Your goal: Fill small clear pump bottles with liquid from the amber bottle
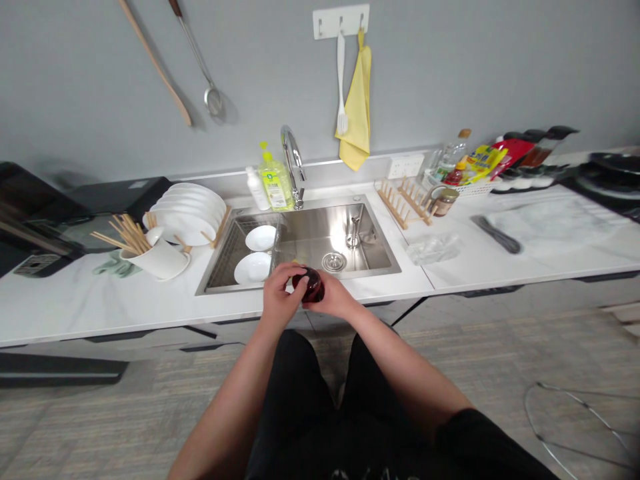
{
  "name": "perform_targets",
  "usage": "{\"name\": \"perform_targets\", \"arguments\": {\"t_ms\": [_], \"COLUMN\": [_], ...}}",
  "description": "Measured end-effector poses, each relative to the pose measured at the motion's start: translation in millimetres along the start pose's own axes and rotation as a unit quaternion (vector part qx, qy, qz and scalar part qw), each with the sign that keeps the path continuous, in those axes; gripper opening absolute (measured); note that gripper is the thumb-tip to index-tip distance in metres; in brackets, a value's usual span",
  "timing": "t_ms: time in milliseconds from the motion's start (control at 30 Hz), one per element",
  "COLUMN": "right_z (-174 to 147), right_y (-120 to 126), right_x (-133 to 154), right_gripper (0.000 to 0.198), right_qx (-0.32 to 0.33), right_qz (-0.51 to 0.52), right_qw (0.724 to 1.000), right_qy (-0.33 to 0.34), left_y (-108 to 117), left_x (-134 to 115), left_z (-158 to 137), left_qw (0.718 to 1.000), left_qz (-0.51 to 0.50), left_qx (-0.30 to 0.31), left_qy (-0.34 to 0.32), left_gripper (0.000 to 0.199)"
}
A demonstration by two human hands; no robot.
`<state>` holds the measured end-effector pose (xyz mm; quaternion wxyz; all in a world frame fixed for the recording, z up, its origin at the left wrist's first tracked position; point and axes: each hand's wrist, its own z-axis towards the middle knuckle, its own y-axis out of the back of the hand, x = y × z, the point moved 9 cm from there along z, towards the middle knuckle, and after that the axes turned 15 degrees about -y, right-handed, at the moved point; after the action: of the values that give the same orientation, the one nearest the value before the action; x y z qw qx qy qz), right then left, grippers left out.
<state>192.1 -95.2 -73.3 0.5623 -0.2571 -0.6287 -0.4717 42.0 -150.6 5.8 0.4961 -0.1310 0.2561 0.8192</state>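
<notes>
A small, dark red, glossy rounded object [313,285] is held between my two hands just in front of the sink's near edge; its exact kind cannot be made out. My left hand [283,293] curls over its left side, with the thumb against its top. From the right and below, my right hand [331,295] wraps around it, its fingers mostly hidden. Beyond my hands lies the steel sink [300,233], with two white bowls [253,268] in its left part and a drain [334,262] in the main basin.
Left of the sink stand white plates [187,207] in a rack and a chopsticks holder [159,259]. Behind it are a faucet [291,160] and a yellow-green soap bottle [276,183]. To the right are a wooden rack [406,200], a lidded jar [445,201] and a crumpled plastic bag [434,249].
</notes>
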Motion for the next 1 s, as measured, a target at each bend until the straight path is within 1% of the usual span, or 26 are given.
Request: {"name": "perform_targets", "arguments": {"t_ms": [100,167,267,333,400,467,533,600,667,700,733,833,900,1000], "right_z": [-2,-4,-7,-8,-7,-6,-5,-6,-7,-7,-8,-8,-8,-9], "right_y": [1,3,5,5,6,6,6,7,6,6,6,5,5,4], "right_x": [0,1,1,0,-3,-5,-6,-5,-4,-4,-5,-8,-9,-8], "right_gripper": [0.073,0.073,0.067,0.065,0.067,0.069,0.069,0.069,0.068,0.068,0.069,0.072,0.072,0.067], "right_qx": [-0.001,-0.01,-0.023,-0.029,-0.038,-0.042,-0.04,-0.039,-0.033,-0.03,-0.026,-0.02,-0.016,-0.014], "right_qz": [0.001,-0.003,-0.016,-0.023,-0.03,-0.036,-0.038,-0.038,-0.038,-0.037,-0.036,-0.032,-0.031,-0.028], "right_qw": [1.0,1.0,1.0,0.999,0.999,0.998,0.998,0.999,0.999,0.999,0.999,0.999,0.999,0.999], "right_qy": [-0.011,-0.012,-0.01,-0.01,-0.015,-0.015,-0.01,-0.001,0.006,0.006,0.003,-0.015,-0.018,-0.013], "left_y": [3,3,0,-1,-4,-11,-18,-21,-19,-18,-17,-15,-14,-15], "left_x": [-7,-10,-12,-10,-5,1,5,10,19,24,28,36,37,37], "left_z": [0,-2,-4,-4,-4,-4,-5,-6,-8,-10,-11,-14,-16,-16], "left_qw": [0.998,0.997,0.996,0.996,0.998,0.997,0.993,0.991,0.99,0.988,0.984,0.971,0.972,0.979], "left_qz": [0.054,0.073,0.078,0.076,0.042,-0.025,-0.078,-0.079,-0.077,-0.094,-0.122,-0.201,-0.193,-0.149], "left_qx": [-0.008,-0.021,-0.033,-0.038,-0.029,0.002,0.041,0.059,0.048,0.036,0.021,-0.013,-0.012,0.017], "left_qy": [-0.016,-0.016,-0.005,0.015,0.044,0.069,0.082,0.091,0.109,0.118,0.125,0.131,0.131,0.136], "left_gripper": [0.007,0.008,0.012,0.016,0.013,0.012,0.019,0.028,0.04,0.045,0.047,0.043,0.048,0.055]}}
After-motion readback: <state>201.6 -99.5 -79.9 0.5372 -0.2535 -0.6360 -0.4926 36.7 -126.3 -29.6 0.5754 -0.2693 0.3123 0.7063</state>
